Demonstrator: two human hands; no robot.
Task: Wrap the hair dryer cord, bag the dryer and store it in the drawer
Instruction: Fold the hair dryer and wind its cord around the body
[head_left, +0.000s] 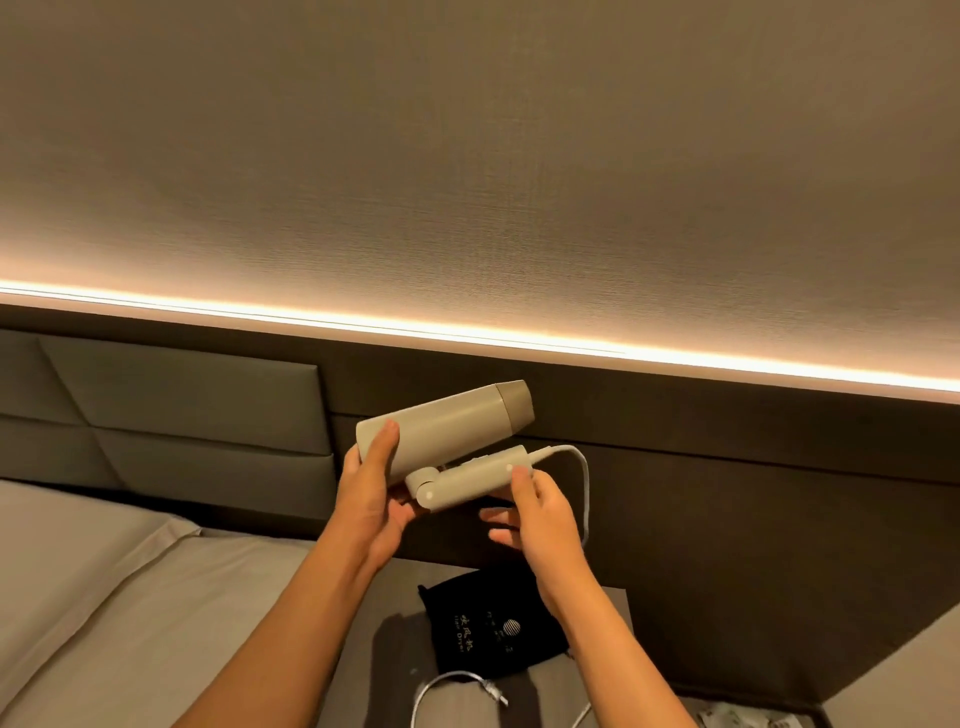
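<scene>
A beige hair dryer (447, 423) is held up in the air in front of the dark wall panel. My left hand (371, 486) grips the rear of its barrel. My right hand (535, 512) holds the folding handle (467, 480), which lies nearly parallel under the barrel. The white cord (582, 483) leaves the handle's end, curves down behind my right wrist and loops on the surface below. A black drawstring bag (483, 631) with white print lies flat on the bedside table beneath my hands.
A bed with grey sheets (104, 597) and a padded headboard (182, 405) is at the left. A lit strip (467, 332) runs along the wall. Loose cord loops (457, 691) lie on the bedside table (615, 605). Some printed paper (748, 719) sits at the bottom right.
</scene>
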